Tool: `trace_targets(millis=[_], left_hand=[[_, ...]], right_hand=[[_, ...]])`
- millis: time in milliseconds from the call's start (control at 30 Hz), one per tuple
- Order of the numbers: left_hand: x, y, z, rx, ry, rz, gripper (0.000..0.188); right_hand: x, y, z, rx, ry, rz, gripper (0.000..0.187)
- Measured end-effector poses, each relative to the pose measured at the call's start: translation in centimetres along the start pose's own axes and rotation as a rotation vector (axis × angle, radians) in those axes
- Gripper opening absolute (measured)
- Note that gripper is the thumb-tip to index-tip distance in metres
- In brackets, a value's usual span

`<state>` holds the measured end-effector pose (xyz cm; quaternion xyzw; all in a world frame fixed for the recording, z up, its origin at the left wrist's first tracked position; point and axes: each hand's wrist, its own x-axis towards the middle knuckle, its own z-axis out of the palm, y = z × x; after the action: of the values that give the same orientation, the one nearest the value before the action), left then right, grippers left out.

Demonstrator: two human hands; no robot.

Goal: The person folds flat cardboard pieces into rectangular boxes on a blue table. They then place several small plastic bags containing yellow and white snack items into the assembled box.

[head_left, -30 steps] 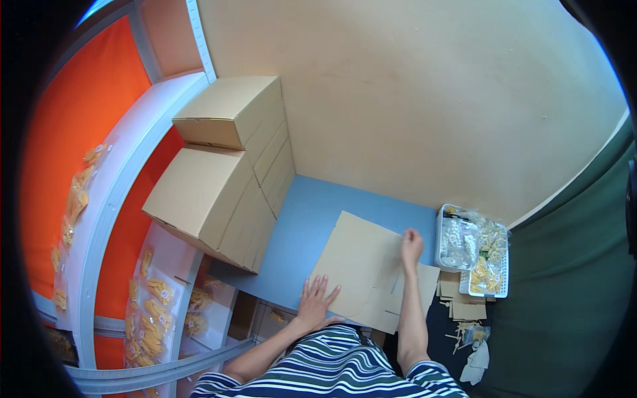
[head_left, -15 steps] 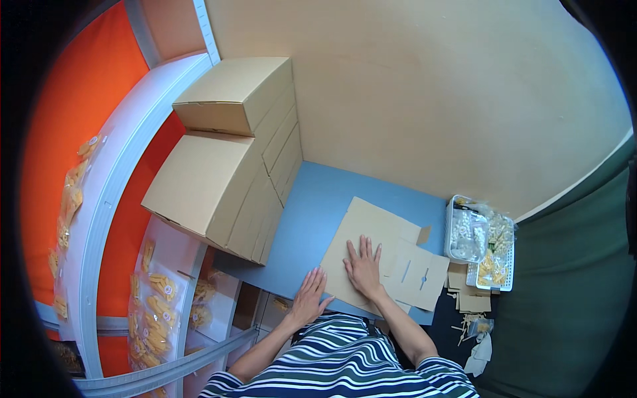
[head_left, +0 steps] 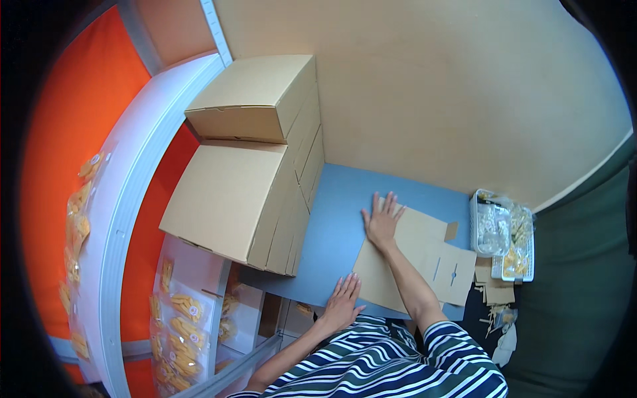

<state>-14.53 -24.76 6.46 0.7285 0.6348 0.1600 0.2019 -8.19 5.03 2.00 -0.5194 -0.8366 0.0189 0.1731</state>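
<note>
One cardboard sheet point(head_left: 424, 245): we see it lying flat on the blue worktop point(head_left: 338, 225), its slotted panel point(head_left: 446, 273) toward our right.
Risk at the sheet: we judge it could skid or crease if pressed unevenly, or if our forearm point(head_left: 413, 282) dragged across it.
Right hand point(head_left: 383, 227): palm down at the sheet's far-left edge, fingers spread wide, gripping nothing, forearm angled across the sheet.
Left hand point(head_left: 342, 304): palm down by the near-left corner, fingers slightly apart, grasping nothing; we cannot tell whether it touches.
Around us: stacked boxes point(head_left: 229, 199) left, white baskets point(head_left: 524, 268) right.
</note>
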Motion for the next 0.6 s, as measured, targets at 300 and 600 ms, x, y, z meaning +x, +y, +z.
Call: trace_targets(millis=[300,600], left_hand=[[13.9,-3.2,-7.6,-0.176,0.316,0.051,0.054],[23.4,-8.1,-1.7,0.214,0.124,0.097,0.084]], right_hand=[[-12.3,-6.1,-6.4,0.111,-0.136,-0.458,0.063],[-17.0,-6.8,-6.5,1.102,-0.178,0.039,0.041]])
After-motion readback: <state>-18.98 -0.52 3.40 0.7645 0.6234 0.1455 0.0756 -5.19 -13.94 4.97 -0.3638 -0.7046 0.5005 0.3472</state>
